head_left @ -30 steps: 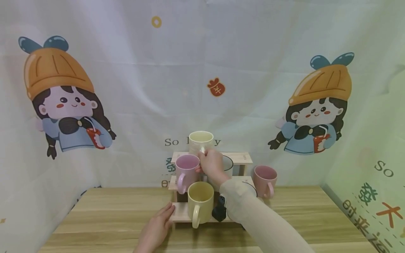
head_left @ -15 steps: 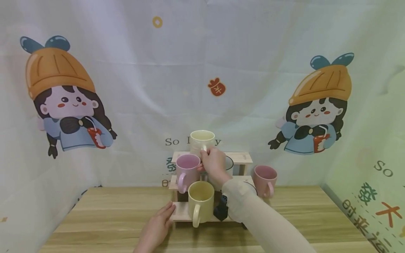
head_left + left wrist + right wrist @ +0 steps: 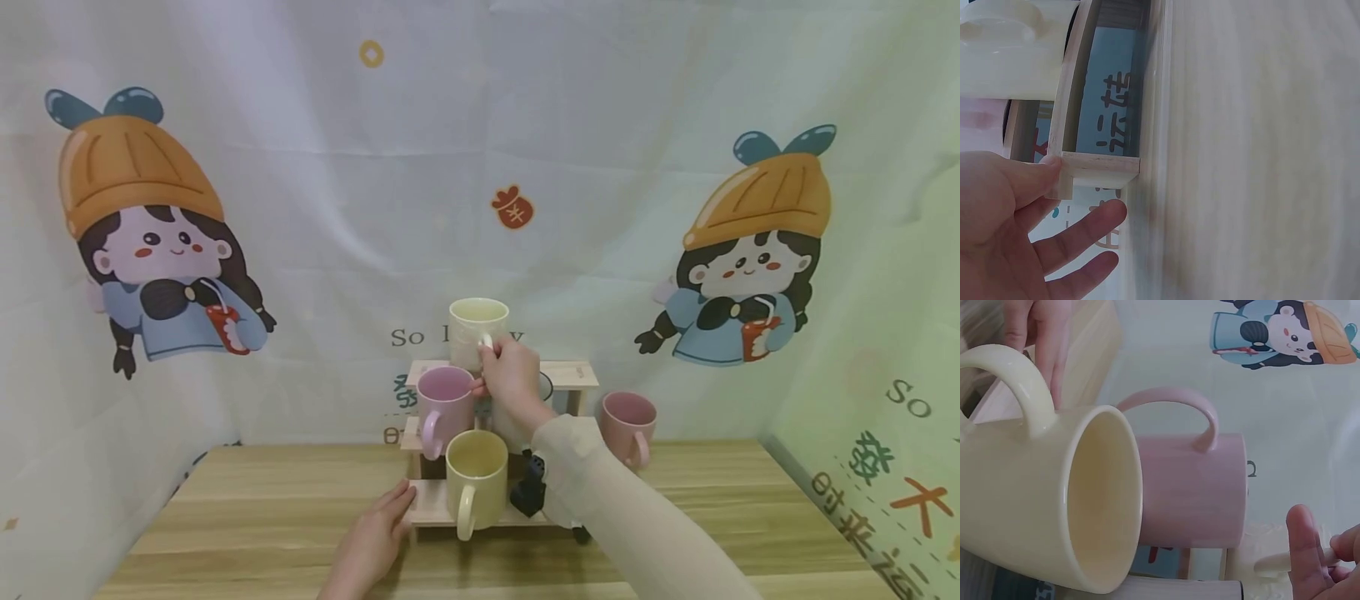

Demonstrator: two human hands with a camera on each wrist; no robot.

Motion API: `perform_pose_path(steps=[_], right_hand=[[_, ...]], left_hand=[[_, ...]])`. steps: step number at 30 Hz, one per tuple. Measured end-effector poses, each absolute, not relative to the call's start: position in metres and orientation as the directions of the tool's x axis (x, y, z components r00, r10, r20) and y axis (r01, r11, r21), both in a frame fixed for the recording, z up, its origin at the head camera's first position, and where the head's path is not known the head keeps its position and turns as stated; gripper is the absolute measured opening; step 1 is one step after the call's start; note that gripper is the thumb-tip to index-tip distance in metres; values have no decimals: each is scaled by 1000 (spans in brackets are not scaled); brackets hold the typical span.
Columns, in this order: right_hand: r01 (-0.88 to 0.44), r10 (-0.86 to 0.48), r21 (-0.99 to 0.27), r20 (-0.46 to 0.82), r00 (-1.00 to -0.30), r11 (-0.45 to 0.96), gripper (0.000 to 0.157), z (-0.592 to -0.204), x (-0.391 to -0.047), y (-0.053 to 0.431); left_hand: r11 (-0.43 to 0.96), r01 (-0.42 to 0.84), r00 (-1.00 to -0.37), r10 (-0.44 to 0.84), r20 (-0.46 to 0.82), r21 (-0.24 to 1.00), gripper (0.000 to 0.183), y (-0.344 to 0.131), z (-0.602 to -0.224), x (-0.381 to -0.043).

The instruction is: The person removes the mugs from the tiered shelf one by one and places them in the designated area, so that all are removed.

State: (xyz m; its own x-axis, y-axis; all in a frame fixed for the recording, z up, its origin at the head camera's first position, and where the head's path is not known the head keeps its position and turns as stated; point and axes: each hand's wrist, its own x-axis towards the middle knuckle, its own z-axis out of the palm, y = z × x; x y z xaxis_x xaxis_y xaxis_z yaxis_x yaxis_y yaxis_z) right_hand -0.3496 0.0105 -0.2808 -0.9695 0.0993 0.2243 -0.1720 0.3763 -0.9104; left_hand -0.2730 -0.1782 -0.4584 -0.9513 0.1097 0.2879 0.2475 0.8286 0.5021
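By its handle, my right hand [image 3: 512, 371] grips a pale cream mug [image 3: 467, 337] with a raised pattern at the wooden rack's top shelf [image 3: 551, 373]. In the right wrist view, fingers [image 3: 1304, 550] and thumb close round that handle [image 3: 1272, 565]. My left hand [image 3: 372, 533] is at the left end of the lowest shelf [image 3: 429, 500]. The left wrist view shows its thumb and forefinger pinching the board's corner [image 3: 1060, 184], the other fingers stretched out. A lilac mug [image 3: 444, 404] stands on the middle shelf, a yellow mug [image 3: 480, 483] on the lowest.
A white mug with a dark rim [image 3: 545, 386] is partly hidden behind my right hand. A pink mug [image 3: 628, 425] stands right of the rack on the wood-grain table [image 3: 285, 508]. Printed cloth [image 3: 352, 208] hangs behind the rack.
My right hand has moved up slightly with the pale cream mug, its rim now higher against the cloth. My left hand has stayed at the rack.
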Motion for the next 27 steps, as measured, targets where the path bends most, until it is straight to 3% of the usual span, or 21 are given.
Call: perform_pose_path(steps=[10,27], right_hand=[[-165,110,-886,234,-966,432,23,-273,-346,16],[-136,131,-915,199,-971,380,25,-260,-344,44]], left_hand=[[819,251,-952,113,285,516,45,-178,-461,-270],[827,255,-953,126,277,501,45,-178,-457,-272]])
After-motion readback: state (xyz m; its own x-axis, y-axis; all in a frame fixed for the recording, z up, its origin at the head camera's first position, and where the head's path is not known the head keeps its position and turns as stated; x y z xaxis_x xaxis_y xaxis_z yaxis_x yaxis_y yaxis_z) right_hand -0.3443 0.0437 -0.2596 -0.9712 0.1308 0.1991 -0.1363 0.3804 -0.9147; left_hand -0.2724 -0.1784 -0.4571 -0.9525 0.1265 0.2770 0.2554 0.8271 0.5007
